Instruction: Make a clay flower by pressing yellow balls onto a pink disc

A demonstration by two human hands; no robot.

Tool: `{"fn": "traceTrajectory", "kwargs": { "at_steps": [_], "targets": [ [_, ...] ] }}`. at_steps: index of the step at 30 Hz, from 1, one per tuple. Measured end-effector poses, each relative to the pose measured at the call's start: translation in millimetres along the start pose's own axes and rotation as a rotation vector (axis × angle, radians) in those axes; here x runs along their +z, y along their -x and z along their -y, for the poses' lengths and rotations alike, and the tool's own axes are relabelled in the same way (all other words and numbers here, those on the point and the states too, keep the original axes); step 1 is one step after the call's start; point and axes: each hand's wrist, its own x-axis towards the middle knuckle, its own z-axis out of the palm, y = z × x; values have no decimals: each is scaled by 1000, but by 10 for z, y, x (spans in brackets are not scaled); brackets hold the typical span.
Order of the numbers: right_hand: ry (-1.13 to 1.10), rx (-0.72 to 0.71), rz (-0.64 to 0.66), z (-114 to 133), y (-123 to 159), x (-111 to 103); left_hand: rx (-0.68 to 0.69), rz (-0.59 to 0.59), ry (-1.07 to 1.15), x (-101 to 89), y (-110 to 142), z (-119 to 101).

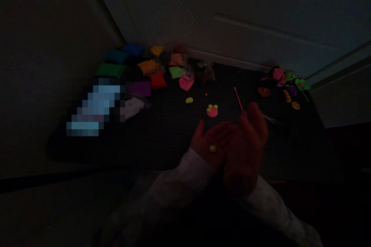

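My left hand (210, 142) is palm up with its fingers stretched out, and a small yellow clay ball (213, 149) rests on the palm. Close beside it on the right, my right hand (247, 144) is raised on edge, its fingers extended and somewhat blurred, with nothing seen in them. Beyond the hands lies a pink clay disc (212, 113) with several small yellow balls along its upper edge. A yellow clay lump (189, 100) sits to the left of the disc, and a tiny orange bit (206, 94) lies above it.
Several bags of coloured clay, one purple (139, 88), cover the back left, near a glowing pixelated screen (95, 106). A pink stick tool (238, 99) and scissors (272, 119) lie to the right. Clay flowers (302, 84) stand at the far right. The scene is very dark.
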Motion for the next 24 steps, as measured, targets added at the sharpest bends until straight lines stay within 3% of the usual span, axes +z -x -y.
{"fn": "traceTrajectory", "kwargs": {
  "at_steps": [2,4,7,10,12,18,24],
  "targets": [
    [-5,47,-66,-44,10,-162,-21,-26,87,-7,5,-10],
    [32,71,-44,-114,32,-290,-18,-41,147,9,10,-26],
    [55,52,147,-212,103,-348,5,-71,156,49,11,-59],
    [91,24,367,-242,190,-267,32,-141,128,77,1,-88],
    [150,41,422,-227,228,-188,57,-183,99,86,-4,-96],
    [141,144,444,-176,204,-64,136,-118,-48,85,9,-64],
    [102,154,367,-280,124,-122,310,-82,-244,-6,9,-125]
  ]
}}
